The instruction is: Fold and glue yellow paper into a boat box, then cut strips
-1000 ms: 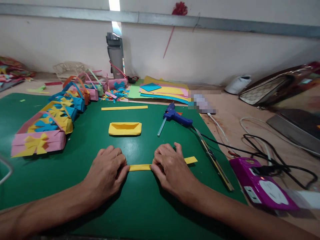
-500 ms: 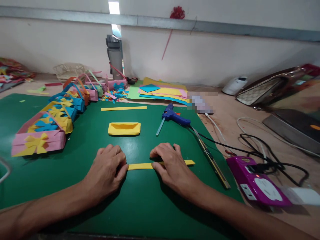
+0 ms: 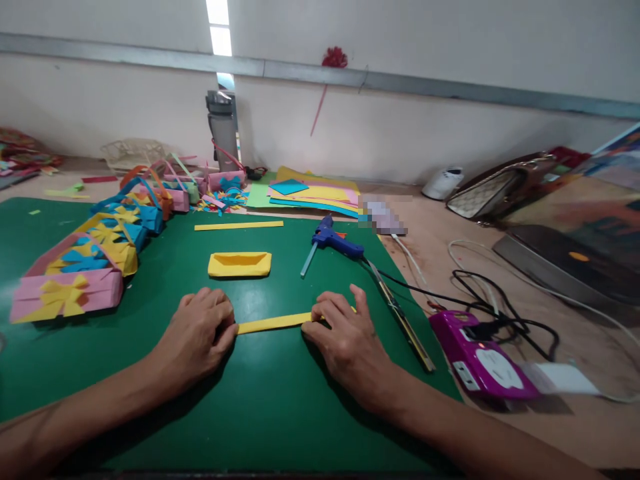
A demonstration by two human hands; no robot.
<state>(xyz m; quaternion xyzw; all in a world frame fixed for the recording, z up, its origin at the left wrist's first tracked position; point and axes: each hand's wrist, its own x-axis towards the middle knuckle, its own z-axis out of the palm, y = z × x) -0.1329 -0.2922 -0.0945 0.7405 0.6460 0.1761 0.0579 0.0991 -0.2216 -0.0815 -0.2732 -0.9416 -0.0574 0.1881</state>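
Observation:
A narrow yellow paper strip [image 3: 273,324] stretches between my two hands, just above or on the green mat [image 3: 240,407]. My left hand [image 3: 203,330] is closed, pinching the strip's left end between thumb and fingers. Farther right, my right hand [image 3: 345,337] pinches the strip with thumb and fingertips, and a bit of its far end shows behind the fingers. Beyond my hands sits a small yellow paper box [image 3: 240,265] with an open top. A second yellow strip [image 3: 239,226] lies flat behind the box.
A blue glue gun [image 3: 340,241] with a glue stick and a long cutter [image 3: 403,317] lie to the right. Finished paper baskets [image 3: 67,297] line the left. Coloured paper sheets [image 3: 305,193], a bottle [image 3: 223,130] and a purple power strip [image 3: 485,360] stand around the mat.
My right hand has closed its fingers on the strip and its right end has lifted and tilted up slightly. The whole view has shifted a little.

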